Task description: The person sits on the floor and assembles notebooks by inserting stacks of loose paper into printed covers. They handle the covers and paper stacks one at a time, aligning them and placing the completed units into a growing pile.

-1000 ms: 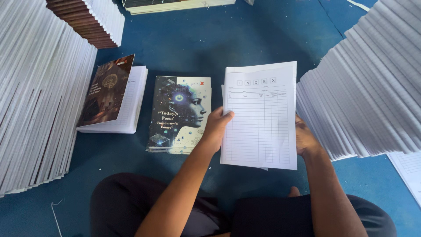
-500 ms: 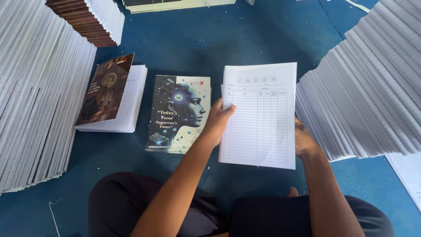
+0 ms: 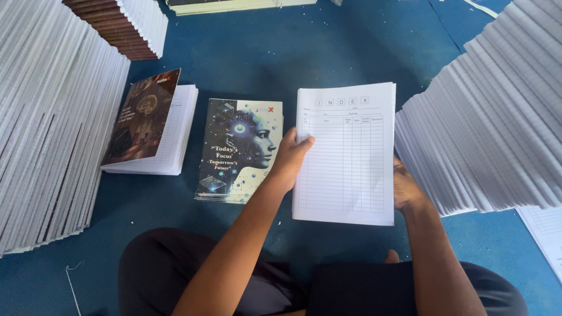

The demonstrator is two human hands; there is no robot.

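Both my hands hold a white block of ruled pages, its printed table page facing up, above the blue floor. My left hand grips its left edge with the thumb on top. My right hand holds the right edge from underneath and is partly hidden by the pages. Just left of it lies a notebook cover with a pale picture of a face in profile. Further left a dark brown cover rests tilted on a short pile of white pages.
Long fanned rows of white page blocks lean at the left and right. A stack of brown-edged notebooks stands at the top left. My dark-clad legs fill the bottom. Blue floor shows between.
The page block has shifted slightly in my hands; little else has moved.
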